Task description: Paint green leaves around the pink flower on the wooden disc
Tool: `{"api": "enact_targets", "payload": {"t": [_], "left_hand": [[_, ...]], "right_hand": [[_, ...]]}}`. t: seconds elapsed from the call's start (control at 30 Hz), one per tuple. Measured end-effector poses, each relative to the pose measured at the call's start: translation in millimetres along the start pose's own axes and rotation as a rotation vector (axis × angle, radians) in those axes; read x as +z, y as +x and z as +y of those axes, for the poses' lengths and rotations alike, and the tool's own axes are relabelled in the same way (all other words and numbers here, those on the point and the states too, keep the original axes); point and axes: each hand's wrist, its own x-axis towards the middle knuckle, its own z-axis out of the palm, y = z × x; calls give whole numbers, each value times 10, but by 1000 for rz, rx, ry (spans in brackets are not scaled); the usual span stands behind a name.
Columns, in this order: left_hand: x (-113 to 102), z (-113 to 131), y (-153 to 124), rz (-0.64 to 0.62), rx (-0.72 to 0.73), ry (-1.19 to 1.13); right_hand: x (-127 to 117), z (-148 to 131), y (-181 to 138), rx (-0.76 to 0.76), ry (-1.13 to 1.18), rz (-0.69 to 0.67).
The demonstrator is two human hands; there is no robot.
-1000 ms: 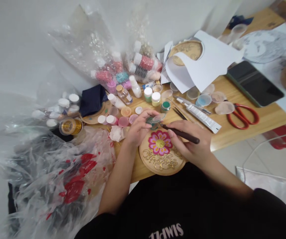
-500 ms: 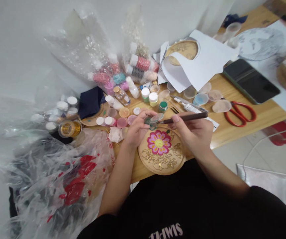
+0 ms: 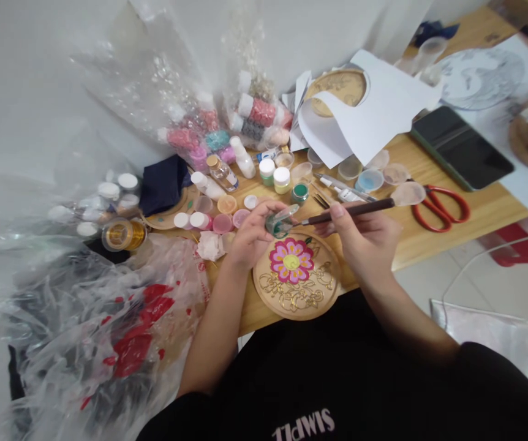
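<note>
My left hand (image 3: 252,236) is closed around a small clear lidded cup (image 3: 277,225) with green stuff inside, its lid flipped up. A dark-handled tool with a thin metal tip (image 3: 360,209) lies pinched in my right hand (image 3: 367,239); the tip points at the cup's mouth. Below both hands a round wooden board (image 3: 296,306) rests on the table edge. On it a pink flower with a yellow centre (image 3: 291,261) is coloured in, and gold outlines of leaves and scrolls surround it. An uncapped jar of green paint (image 3: 299,193) stands just beyond the cup.
Red-handled scissors (image 3: 443,211), a phone (image 3: 463,147) and white paper sheets (image 3: 374,104) lie to the right. Small white-capped jars (image 3: 281,179) and bottles (image 3: 242,157) crowd the back. Crumpled clear plastic bags (image 3: 108,331) fill the left, beside a gold wire spool (image 3: 124,234).
My right hand has drawn the tool slightly right, its tip backing away from the cup. The cup has tilted a little in my left hand. The whole view has shifted slightly.
</note>
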Motion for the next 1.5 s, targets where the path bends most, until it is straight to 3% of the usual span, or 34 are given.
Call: {"api": "enact_targets", "payload": {"t": [0.2,0.53,0.77,0.93,1.23,1.5], "left_hand": [[-3,3,-17,-40,21,-45],[2,6,-11,-59,42,-59],[-22,-14,-5,-69,38,-57],[-3,-6,-5,-50,13,-62],[-14,-1,9,-35,21,-51],[-11,-26,12,-65,62,-45]], "right_hand": [[-12,6,0,-45,-5,-4],[-22,1,14,66,54,16],[-9,-13,18,-6,26,23],[-23,-24,23,22,33,57],[-333,-88,-53,28,63,138],[-558,-20,-200,63,-79,181]]}}
